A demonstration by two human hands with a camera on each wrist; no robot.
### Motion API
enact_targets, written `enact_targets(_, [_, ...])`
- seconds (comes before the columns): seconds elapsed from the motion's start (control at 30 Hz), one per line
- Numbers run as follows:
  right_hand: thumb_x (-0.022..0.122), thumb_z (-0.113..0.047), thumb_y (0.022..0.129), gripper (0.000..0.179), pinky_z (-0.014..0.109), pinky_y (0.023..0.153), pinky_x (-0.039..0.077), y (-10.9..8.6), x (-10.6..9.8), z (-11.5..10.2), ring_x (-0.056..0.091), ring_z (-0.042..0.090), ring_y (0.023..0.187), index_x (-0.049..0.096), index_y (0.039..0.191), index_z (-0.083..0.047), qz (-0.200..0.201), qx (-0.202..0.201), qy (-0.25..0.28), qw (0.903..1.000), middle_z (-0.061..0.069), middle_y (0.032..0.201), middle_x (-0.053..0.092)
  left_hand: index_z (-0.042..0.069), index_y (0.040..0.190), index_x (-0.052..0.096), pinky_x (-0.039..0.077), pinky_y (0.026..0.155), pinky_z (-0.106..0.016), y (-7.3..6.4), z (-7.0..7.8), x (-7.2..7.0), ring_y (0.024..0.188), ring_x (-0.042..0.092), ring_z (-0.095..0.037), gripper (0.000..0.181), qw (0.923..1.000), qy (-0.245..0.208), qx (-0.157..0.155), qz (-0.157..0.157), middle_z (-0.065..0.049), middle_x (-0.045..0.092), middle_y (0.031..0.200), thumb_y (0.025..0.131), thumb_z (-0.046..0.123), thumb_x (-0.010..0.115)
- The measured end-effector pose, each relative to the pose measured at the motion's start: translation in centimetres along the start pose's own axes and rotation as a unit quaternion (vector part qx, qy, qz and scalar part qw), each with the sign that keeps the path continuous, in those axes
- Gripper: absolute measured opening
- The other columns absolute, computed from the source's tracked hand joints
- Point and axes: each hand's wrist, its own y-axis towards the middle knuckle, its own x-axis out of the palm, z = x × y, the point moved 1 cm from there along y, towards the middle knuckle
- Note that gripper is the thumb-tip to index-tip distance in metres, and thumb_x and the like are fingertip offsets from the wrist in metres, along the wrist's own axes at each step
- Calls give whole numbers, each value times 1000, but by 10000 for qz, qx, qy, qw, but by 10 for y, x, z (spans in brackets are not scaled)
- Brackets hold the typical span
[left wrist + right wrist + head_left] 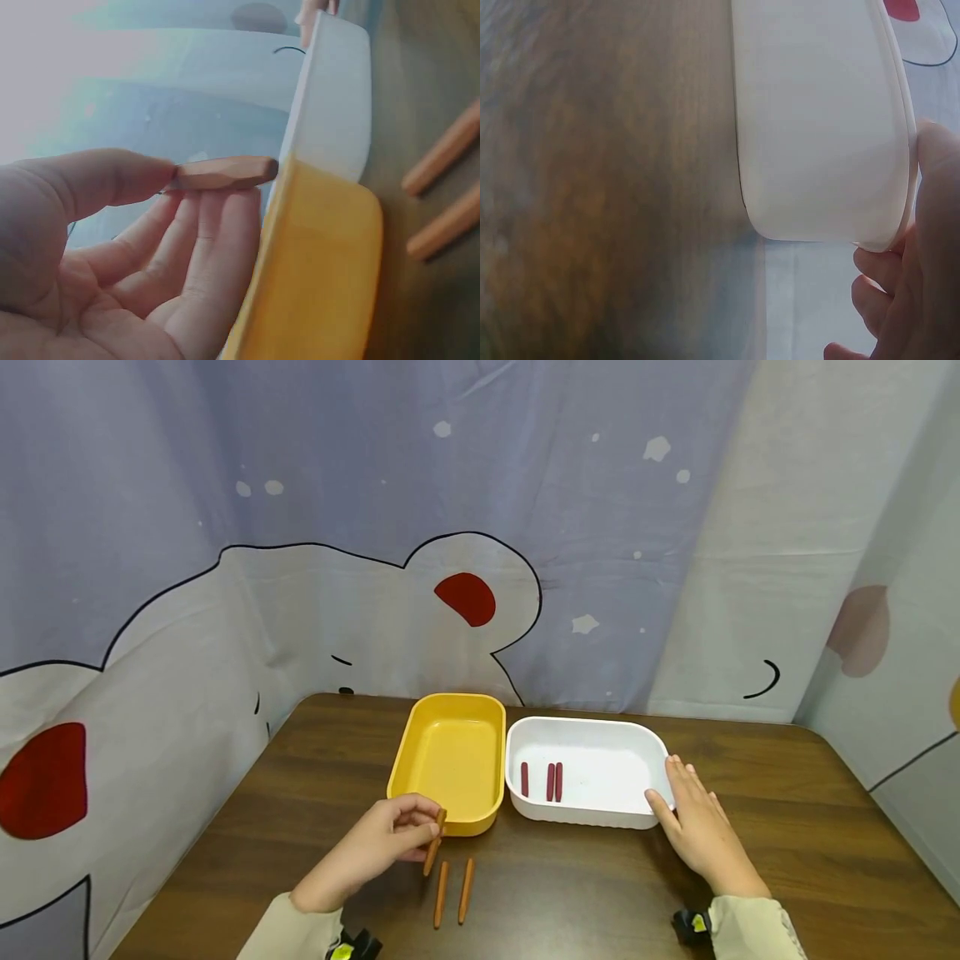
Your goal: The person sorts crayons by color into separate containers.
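My left hand (pixel 390 835) pinches an orange-brown stick (pixel 434 843) between thumb and fingertips, beside the near left corner of the yellow tray (pixel 492 768). The left wrist view shows the stick (pixel 225 172) to be faceted, with a blunt end. Two similar sticks, one on the left (pixel 441 895) and one on the right (pixel 466 891), lie side by side on the table. On the right, my right hand (pixel 701 827) holds the near right corner of the white tray (pixel 600 817), thumb over the rim and fingers along the outer end. Several short dark red sticks (pixel 558 782) lie inside that tray.
The two trays stand side by side, nearly touching, toward the back of the brown wooden table (pixel 570 893). A printed curtain (pixel 600 527) hangs behind the table and along its sides. Black bands are on both wrists.
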Motion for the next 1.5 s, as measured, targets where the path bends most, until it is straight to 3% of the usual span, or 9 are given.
enact_targets(0.3, [40, -46, 109, 76, 74, 112, 17, 1, 0, 1, 15, 49, 150, 18, 159, 7, -5, -43, -39, 10000, 29, 163, 20, -11, 126, 58, 60, 84, -42, 23, 12, -4, 99, 70, -24, 34, 9985, -221, 183, 474, -15, 69, 108, 101, 12, 63])
enact_targets(0.5, [41, -46, 109, 76, 73, 113, 17, 0, 0, 1, 15, 49, 150, 18, 159, 6, 26, -44, -37, 10000, 29, 163, 20, -7, 127, 59, 60, 86, -41, 44, 17, -3, 99, 69, -20, 34, 9963, -253, 73, 819, -13, 68, 109, 100, 13, 64])
enact_targets(0.7, [41, -45, 109, 76, 73, 113, 17, 0, 0, 1, 15, 50, 150, 18, 158, 7, 27, -55, -35, 10000, 30, 163, 20, -5, 124, 61, 60, 87, -41, 65, 11, 0, 97, 69, -19, 31, 9930, -357, -43, 1129, -14, 69, 109, 99, 13, 65])
enact_targets(0.87, [40, -45, 109, 76, 73, 113, 17, 1, 1, 1, 15, 50, 150, 18, 158, 8, 15, -50, -54, 10000, 30, 163, 19, -6, 122, 64, 61, 81, -39, 83, 3, 4, 92, 70, -20, 28, 9913, -147, -144, 1300, -15, 68, 105, 98, 9, 65])
enact_targets(1.03, [41, -45, 109, 75, 73, 112, 17, 1, 2, 2, 15, 50, 150, 18, 158, 8, 7, -50, -27, 10000, 30, 163, 19, -7, 116, 65, 62, 73, -35, 95, -2, 10, 83, 69, -19, 24, 9870, 444, -448, 1478, -15, 69, 97, 96, 6, 67])
enact_targets(1.2, [39, -47, 109, 77, 73, 112, 17, 0, 1, 1, 15, 49, 150, 17, 158, 8, -22, -36, -4, 10000, 30, 163, 19, -8, 111, 65, 62, 66, -32, 104, -5, 18, 72, 67, -16, 22, 9813, 926, -671, 1546, -13, 70, 90, 94, 5, 68])
enact_targets(1.33, [39, -47, 109, 77, 73, 113, 17, 0, 2, 1, 15, 49, 150, 17, 158, 8, -22, -16, -4, 10000, 30, 163, 19, -7, 111, 65, 61, 64, -30, 108, -5, 23, 68, 67, -16, 22, 9795, 997, -787, 1563, -12, 70, 88, 95, 7, 69])
enact_targets(1.5, [40, -46, 109, 76, 73, 113, 17, 1, 1, 1, 15, 50, 150, 18, 158, 8, -9, -9, -2, 10000, 31, 162, 19, -7, 117, 63, 61, 69, -32, 110, -5, 25, 75, 69, -20, 25, 9776, 1122, -805, 1590, -14, 70, 92, 97, 9, 67])
